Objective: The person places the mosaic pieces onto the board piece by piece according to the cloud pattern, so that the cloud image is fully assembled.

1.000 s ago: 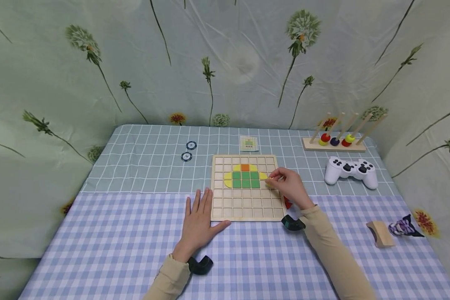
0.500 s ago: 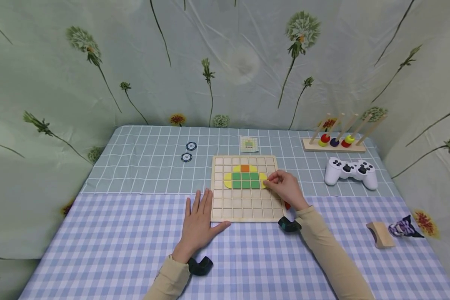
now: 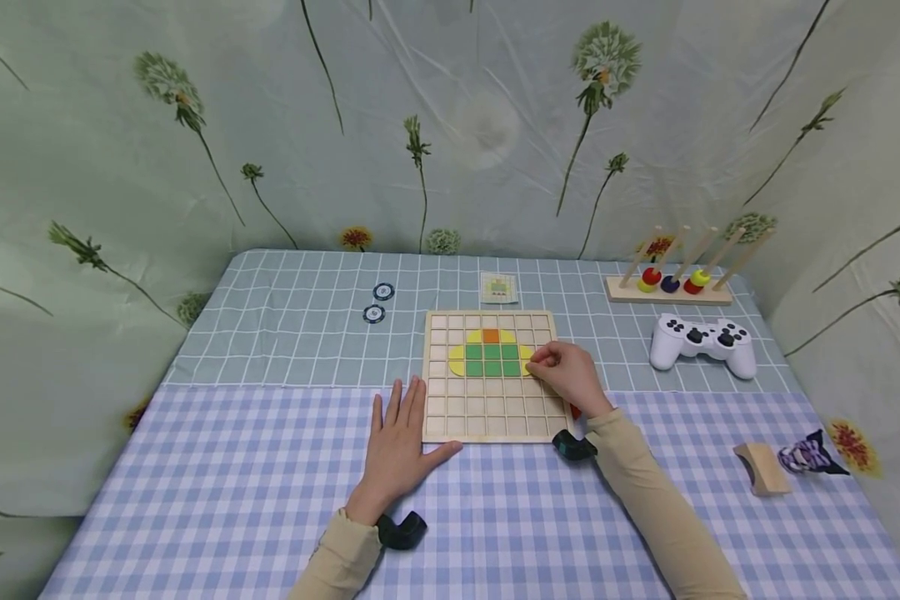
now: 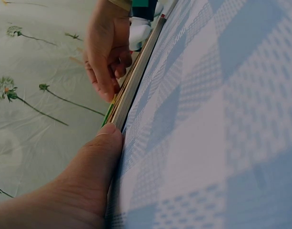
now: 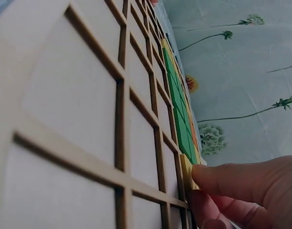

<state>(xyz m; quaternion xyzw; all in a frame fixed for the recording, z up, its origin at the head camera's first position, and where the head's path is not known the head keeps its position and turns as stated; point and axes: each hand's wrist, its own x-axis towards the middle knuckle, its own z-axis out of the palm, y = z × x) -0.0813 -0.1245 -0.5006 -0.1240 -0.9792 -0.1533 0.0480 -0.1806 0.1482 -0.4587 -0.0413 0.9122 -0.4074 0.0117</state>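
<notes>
A wooden grid board (image 3: pixel 450 408) lies on the table, with green square tiles (image 3: pixel 492 351), an orange tile (image 3: pixel 491 336) and yellow curved tiles (image 3: pixel 456 367) set in its upper cells. My right hand (image 3: pixel 573 375) pinches a yellow tile (image 5: pixel 186 172) at the lower right of the pattern, beside the green ones; in the right wrist view the thumb and a finger are on it. My left hand (image 3: pixel 396 450) lies with fingers spread along the board's left edge. Its thumb (image 4: pixel 105 143) touches the board's near edge in the left wrist view.
A pattern card (image 3: pixel 498 288) lies behind the board, two poker chips (image 3: pixel 374 314) to its left. At the right are a peg stand with beads (image 3: pixel 669 292), a white game controller (image 3: pixel 702 343), a wooden arch block (image 3: pixel 762 468) and a purple figure (image 3: pixel 808 456). Something red (image 3: pixel 575 412) shows beside the board.
My right hand has moved slightly left and down, bringing the yellow tile to the cell at the pattern's lower right. The left hand has stayed in place.
</notes>
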